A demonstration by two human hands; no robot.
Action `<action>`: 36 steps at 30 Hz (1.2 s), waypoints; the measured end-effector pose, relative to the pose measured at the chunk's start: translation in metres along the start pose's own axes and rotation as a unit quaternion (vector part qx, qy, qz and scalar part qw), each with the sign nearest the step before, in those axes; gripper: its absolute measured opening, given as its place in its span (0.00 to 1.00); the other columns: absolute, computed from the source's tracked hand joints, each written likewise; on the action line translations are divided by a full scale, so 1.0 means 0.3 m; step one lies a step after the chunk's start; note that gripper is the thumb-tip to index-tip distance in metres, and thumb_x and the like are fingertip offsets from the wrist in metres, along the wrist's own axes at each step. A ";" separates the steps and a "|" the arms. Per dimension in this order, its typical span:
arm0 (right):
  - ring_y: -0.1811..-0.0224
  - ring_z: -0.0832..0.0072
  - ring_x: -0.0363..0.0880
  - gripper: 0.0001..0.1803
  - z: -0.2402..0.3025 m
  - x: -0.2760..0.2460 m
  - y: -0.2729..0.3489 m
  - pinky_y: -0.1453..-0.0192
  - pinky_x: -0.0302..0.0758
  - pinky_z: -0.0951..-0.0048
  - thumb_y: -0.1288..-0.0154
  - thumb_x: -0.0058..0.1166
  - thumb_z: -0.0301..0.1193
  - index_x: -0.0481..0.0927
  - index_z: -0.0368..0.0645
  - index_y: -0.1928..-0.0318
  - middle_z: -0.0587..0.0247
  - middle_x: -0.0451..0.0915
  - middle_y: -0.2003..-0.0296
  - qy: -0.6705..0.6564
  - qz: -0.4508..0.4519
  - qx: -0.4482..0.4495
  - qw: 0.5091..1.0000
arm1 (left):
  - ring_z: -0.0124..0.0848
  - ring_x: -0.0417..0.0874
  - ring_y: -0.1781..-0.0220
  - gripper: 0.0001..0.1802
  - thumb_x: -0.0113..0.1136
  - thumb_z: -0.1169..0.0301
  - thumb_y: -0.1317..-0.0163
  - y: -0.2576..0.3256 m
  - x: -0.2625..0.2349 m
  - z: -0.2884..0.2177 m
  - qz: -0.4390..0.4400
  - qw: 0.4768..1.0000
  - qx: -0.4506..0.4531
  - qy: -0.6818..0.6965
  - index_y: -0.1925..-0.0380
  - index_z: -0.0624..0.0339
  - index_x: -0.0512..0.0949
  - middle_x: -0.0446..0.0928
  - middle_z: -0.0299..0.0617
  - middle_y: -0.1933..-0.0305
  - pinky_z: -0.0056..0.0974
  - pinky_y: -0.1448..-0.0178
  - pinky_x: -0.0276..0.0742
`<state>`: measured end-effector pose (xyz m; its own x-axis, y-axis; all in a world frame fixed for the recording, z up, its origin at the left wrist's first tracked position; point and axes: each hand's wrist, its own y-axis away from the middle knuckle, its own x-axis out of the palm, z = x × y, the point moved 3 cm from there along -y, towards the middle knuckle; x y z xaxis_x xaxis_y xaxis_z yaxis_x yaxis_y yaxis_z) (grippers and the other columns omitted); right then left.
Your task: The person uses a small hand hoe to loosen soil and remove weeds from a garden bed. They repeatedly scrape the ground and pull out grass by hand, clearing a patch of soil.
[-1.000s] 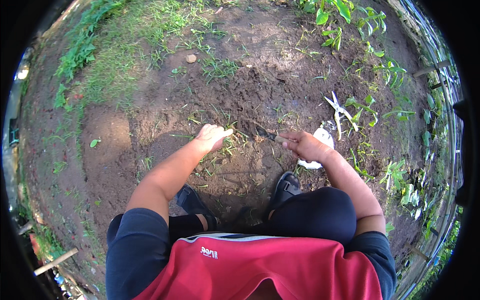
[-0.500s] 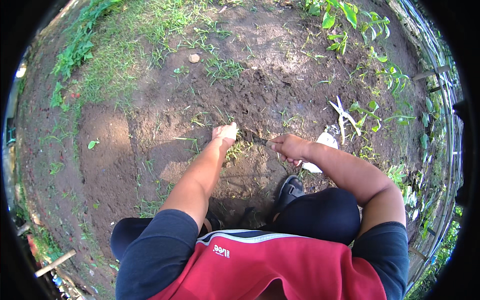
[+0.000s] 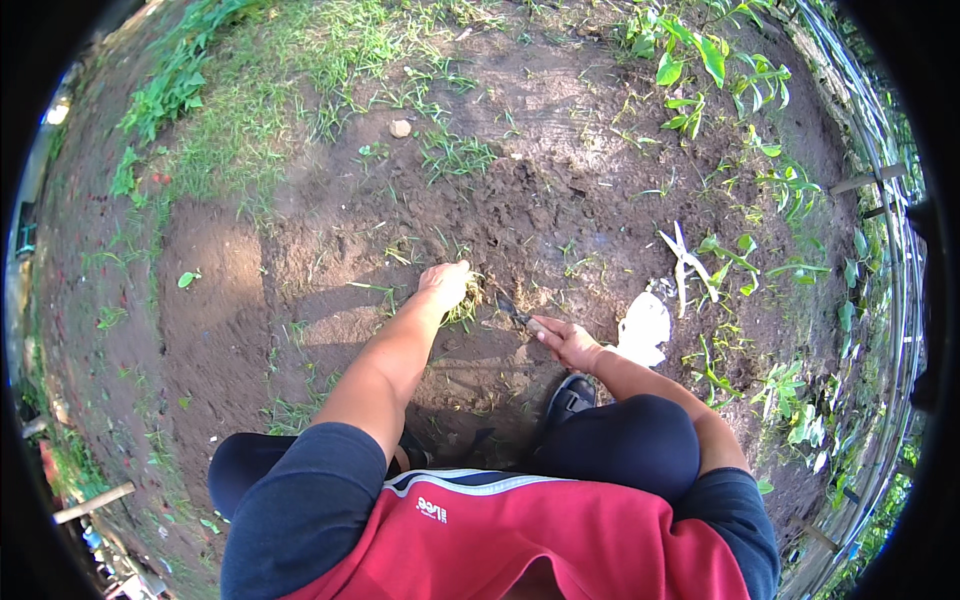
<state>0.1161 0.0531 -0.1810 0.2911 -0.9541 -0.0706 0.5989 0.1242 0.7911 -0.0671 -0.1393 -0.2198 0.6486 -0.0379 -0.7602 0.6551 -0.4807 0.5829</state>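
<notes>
Your left hand (image 3: 445, 285) sits just left of the frame's centre, fingers closed down over a small tuft of grass (image 3: 468, 300) rooted in the bare soil (image 3: 560, 200). Your right hand (image 3: 568, 342) lies a little lower and to the right, clenched around the pale handle of a small digging tool (image 3: 520, 318); its dark blade slants up and left, with the tip meeting the ground just beside the tuft. The two hands are near each other but do not touch.

Right of your right hand, a crumpled white plastic bag (image 3: 643, 328) lies on the dirt, and above it rests a pair of pale-bladed shears (image 3: 682, 256) among low green seedlings (image 3: 730, 250). A small stone (image 3: 400, 128) sits on the soil in the upper middle, beside patches of grass (image 3: 260, 120) spreading to the upper left. Leafy plants (image 3: 700, 55) stand at the upper right, near a wire fence (image 3: 870, 140) curving down the right edge.

You are crouched: your dark shoe (image 3: 568, 398) shows below the right hand, and your red shirt (image 3: 520, 545) fills the bottom.
</notes>
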 end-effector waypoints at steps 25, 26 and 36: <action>0.86 0.81 0.66 0.24 0.520 0.012 0.092 0.85 0.69 0.76 0.30 0.44 0.45 0.67 0.55 0.37 0.66 0.71 0.78 0.115 0.087 0.048 0.988 | 0.44 0.81 0.56 0.11 0.46 0.70 0.40 0.305 -0.473 0.414 0.098 0.920 0.132 -0.355 0.60 0.55 0.74 0.79 0.48 0.63 0.48 0.51 0.73; 0.86 0.81 0.65 0.24 0.528 0.057 0.059 0.85 0.68 0.76 0.30 0.44 0.45 0.67 0.55 0.37 0.66 0.71 0.78 0.098 0.087 0.049 0.990 | 0.44 0.81 0.56 0.11 0.45 0.71 0.40 0.324 -0.441 0.427 0.106 0.914 0.154 -0.359 0.59 0.55 0.74 0.79 0.47 0.62 0.49 0.51 0.73; 0.87 0.84 0.59 0.25 0.538 0.334 -0.145 0.89 0.61 0.80 0.30 0.46 0.43 0.64 0.57 0.35 0.69 0.66 0.79 -0.137 0.029 0.103 0.985 | 0.43 0.76 0.52 0.27 0.44 0.71 0.40 0.115 -0.235 0.413 0.025 0.946 0.200 -0.253 0.37 0.58 0.61 0.77 0.49 0.58 0.48 0.43 0.66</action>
<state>-0.0014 -0.0919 -0.1244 0.0916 -0.9881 0.1232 0.4150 0.1503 0.8973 -0.1383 -0.2617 -0.1816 0.3403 -0.4350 -0.8336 0.3643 -0.7563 0.5434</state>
